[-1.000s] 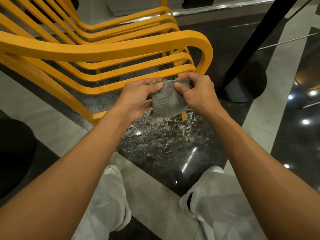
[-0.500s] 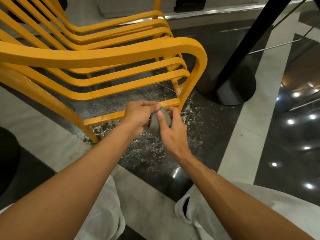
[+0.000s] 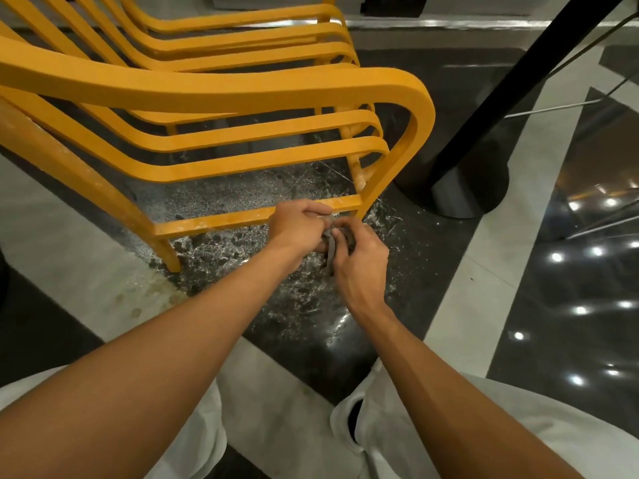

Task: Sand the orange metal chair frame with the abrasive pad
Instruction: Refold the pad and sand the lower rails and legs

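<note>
Grey and soft, the abrasive pad (image 3: 331, 242) crumples between the left hand (image 3: 297, 224) and right hand (image 3: 359, 261), each grip pinching a fold of it, at the right end of the low near bar (image 3: 221, 221) of the orange chair frame (image 3: 242, 95). It looks light and floppy, so I judge it best folded flat and pressed along the stiff metal.

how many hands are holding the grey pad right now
2. The left hand grips the abrasive pad from the left, beside the chair frame's lower rail; the right hand holds it from the right.
</note>
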`<state>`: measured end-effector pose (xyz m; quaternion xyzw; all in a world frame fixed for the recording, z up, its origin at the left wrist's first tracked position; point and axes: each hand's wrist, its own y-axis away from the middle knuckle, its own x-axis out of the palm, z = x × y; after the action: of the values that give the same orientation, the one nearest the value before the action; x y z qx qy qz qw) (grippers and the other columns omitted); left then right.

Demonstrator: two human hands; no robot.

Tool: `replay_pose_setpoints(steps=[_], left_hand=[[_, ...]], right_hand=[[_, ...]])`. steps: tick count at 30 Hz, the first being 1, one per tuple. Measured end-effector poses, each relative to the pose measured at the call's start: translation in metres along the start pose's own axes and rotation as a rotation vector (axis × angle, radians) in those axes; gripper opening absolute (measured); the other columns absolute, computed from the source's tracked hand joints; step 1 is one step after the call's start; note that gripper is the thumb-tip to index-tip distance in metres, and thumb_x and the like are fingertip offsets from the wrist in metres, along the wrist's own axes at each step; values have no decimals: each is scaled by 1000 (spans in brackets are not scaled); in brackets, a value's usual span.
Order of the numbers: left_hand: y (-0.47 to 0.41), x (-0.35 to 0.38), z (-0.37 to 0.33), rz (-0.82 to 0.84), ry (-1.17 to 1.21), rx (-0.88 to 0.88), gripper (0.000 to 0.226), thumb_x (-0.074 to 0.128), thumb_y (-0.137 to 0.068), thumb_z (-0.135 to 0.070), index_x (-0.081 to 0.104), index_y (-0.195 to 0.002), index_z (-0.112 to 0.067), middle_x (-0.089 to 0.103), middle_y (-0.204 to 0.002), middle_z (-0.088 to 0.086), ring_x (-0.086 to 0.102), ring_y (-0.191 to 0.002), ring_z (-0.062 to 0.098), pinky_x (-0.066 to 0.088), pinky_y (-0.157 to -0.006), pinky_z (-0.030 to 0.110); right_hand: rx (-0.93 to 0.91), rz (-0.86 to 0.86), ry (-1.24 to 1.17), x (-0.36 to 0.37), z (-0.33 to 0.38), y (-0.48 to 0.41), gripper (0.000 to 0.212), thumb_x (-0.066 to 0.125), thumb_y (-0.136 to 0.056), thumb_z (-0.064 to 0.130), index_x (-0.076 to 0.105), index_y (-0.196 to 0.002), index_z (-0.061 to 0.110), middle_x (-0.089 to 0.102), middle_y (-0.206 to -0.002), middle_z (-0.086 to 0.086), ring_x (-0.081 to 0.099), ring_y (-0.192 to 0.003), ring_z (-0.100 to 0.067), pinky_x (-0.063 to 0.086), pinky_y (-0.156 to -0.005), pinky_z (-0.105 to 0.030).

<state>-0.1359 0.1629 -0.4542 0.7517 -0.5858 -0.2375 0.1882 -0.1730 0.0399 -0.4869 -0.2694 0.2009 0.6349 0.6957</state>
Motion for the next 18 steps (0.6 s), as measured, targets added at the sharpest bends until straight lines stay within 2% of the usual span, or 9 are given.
replay_pose_setpoints(steps=[3,6,9,11,13,16,18], left_hand=[[-7,4,1,11,-9,13,20,72,-97,-4,77,-103,-22,78,-105,1,76,-97,19,67,-84,43],[-9,5,-2,37,-11,-2,19,71,-97,-6,76,-102,-24,77,-104,0,75,-99,18,65,-89,45],[-10,6,-4,76,-15,11,19,67,-101,-5,74,-103,-22,77,-106,1,75,-100,18,66,-84,48],[-11,7,-4,78,-19,33,22,63,-102,-3,74,-104,-22,76,-106,1,74,-100,17,67,-83,45],[-12,5,-6,70,-21,58,23,61,-102,-2,73,-105,-21,76,-106,1,74,-102,17,66,-79,37],[-13,0,-11,81,-50,89,24,62,-101,-2,74,-112,-19,75,-108,-1,70,-96,12,53,-64,20],[-13,-2,-13,83,-82,90,24,63,-101,-2,74,-113,-20,75,-108,-3,68,-92,9,47,-58,18]], right_hand=[[7,-27,77,-1,1,-1,22,59,-102,41,67,-119,31,73,-107,11,67,-93,-8,57,-82,-39],[26,-56,97,-2,2,0,26,64,-99,49,61,-120,35,73,-94,11,68,-79,-11,57,-73,-38],[17,-78,115,-1,-1,-2,28,65,-99,44,56,-124,35,70,-78,8,67,-66,-12,57,-64,-40],[40,-62,111,-1,-1,-5,28,62,-99,47,56,-124,38,72,-85,9,68,-73,-11,58,-69,-41],[117,-7,1,-1,2,-10,24,59,-99,50,57,-122,41,71,-95,13,70,-86,-8,60,-77,-40],[215,75,-213,-7,3,-20,15,62,-103,35,64,-117,32,69,-100,18,67,-93,3,58,-78,-25],[303,118,-303,-13,2,-28,14,67,-100,25,67,-113,24,73,-92,13,71,-87,-2,61,-75,-31]])
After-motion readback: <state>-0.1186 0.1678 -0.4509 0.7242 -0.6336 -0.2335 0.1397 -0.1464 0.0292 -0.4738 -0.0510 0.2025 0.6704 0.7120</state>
